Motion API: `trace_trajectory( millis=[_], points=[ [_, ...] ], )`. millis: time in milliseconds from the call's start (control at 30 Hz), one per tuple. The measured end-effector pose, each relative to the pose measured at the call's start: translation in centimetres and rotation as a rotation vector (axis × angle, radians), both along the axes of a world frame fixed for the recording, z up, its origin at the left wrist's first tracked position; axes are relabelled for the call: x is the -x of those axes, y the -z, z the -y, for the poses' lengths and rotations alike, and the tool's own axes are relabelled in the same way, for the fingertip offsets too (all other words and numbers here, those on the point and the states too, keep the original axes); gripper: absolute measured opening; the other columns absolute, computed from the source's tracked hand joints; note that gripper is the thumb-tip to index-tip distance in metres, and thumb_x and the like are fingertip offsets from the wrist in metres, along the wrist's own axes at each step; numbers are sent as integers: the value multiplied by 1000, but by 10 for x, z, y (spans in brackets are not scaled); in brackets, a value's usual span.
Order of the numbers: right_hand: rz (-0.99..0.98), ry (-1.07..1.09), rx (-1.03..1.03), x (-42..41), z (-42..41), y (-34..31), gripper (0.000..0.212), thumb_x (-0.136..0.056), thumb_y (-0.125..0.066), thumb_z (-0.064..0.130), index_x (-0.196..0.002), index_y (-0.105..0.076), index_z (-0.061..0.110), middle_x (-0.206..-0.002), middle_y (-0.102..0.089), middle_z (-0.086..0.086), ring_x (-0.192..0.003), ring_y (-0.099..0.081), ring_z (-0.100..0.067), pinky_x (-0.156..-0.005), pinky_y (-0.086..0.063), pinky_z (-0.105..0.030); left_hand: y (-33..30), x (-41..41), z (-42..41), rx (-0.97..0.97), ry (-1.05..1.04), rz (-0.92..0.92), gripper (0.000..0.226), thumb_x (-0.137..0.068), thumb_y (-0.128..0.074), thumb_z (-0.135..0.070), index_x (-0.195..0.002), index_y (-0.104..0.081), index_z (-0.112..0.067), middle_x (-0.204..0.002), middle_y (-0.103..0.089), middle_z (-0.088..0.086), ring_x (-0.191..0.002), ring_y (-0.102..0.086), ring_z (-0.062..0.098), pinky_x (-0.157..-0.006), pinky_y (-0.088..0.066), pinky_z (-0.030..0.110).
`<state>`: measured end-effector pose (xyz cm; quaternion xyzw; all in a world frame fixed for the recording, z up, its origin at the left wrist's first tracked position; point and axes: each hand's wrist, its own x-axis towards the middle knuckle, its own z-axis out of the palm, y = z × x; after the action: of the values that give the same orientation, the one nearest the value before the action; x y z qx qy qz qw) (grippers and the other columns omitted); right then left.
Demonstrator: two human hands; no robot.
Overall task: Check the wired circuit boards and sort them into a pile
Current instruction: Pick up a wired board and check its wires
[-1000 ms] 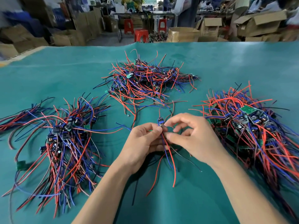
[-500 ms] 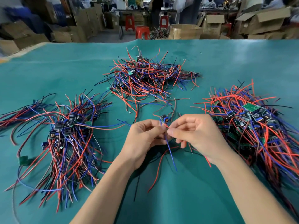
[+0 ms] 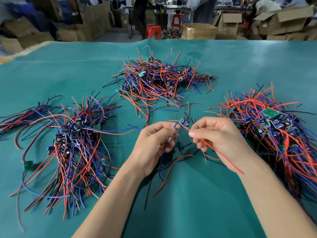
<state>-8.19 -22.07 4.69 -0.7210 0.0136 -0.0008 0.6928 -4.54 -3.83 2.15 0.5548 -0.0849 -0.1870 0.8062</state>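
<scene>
- Your left hand (image 3: 154, 143) has its fingers curled and pinches a blue wire (image 3: 169, 140) just below the small circuit board (image 3: 185, 123).
- Your right hand (image 3: 217, 136) is curled too, thumb and forefinger nipping a red wire (image 3: 221, 154) that trails down across your wrist.
- A second ago both hands were closed tight together around the board; now they have drawn apart, and the two leads are stretched out to either side.
- That suggests you are in the middle of the check, pulling each lead to see that its joint holds, and the sorting of this piece is not yet done.
- The board hangs between your hands, held above the worktop (image 3: 171, 212), with a blue part and a small metal can on it; finer detail is too small to tell.
- Its other wires droop loose to the green surface beneath.
- Outward, three heaps of wired boards lie around you: a left pile (image 3: 73, 143), a far pile (image 3: 159, 79) and a right pile (image 3: 274, 131).
</scene>
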Motion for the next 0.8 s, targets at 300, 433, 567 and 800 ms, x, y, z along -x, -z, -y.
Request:
trace_trajectory(
  millis=[300,433,567,800],
  points=[
    [-123,17,-240,-2,-13,2,33,-66,-79,24,-89,-61,9,-78,-66,-13,-62,-65,-22,-53,-54,-26,0,2,-2,-39,1,47,19,-92,-57,2,-94,-74,-7,-75,-67,3,-57,-48,11,-50,-33,19],
    [-162,-91,-281,0,-5,-1,29,-71,-82,11,-96,-71,5,-81,-70,-17,-59,-63,-17,-54,-53,-22,0,2,-3,-27,2,79,11,-85,-67,-5,-93,-74,-9,-78,-69,5,-54,-52,9,-50,-35,18],
    [-268,-231,-310,2,1,-4,19,-75,-71,10,-92,-80,7,-77,-71,-14,-59,-64,-17,-53,-54,-23,-4,-2,-9,289,35,-113,20,-79,-70,-12,-98,-75,-9,-103,-75,11,-82,-73,12,-57,-53,15],
    [-246,-58,-441,1,2,-7,17,-64,-83,6,-76,-79,18,-77,-71,-5,-65,-72,-20,-54,-56,-24,-9,-8,-18,495,42,-260,63,-89,-51,-58,-126,-62,-8,-124,-66,14,-83,-67,23,-67,-52,29]
  ],
)
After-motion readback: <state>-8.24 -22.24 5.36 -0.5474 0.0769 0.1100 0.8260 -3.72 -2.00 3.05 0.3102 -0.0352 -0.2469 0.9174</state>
